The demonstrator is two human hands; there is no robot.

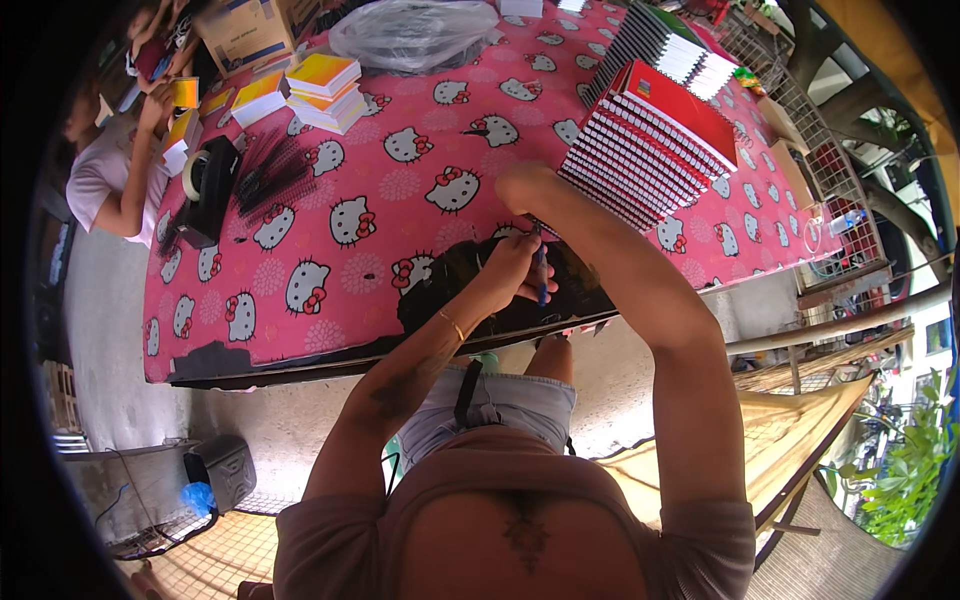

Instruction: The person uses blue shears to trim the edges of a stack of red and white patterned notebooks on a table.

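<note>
My left hand [508, 268] is curled over a black heap [450, 285] at the near edge of the table, which is covered with a pink cat-print cloth [330, 300]. A thin blue pen [541, 275] stands upright at its fingertips, apparently gripped. A thin bracelet circles that wrist. My right arm crosses above it and ends in a rounded shape [524, 184] beside a slanted stack of red-covered spiral notebooks [650, 150]. Its fingers are hidden, so I cannot tell whether that hand holds anything.
Yellow and orange booklets [325, 85], a black tape dispenser [205, 185], loose black binding combs [270, 170], a clear plastic bag [415, 30] and another notebook stack [665, 45] lie on the table. A person [110, 170] sits at its far left. A wire rack [800, 130] stands right.
</note>
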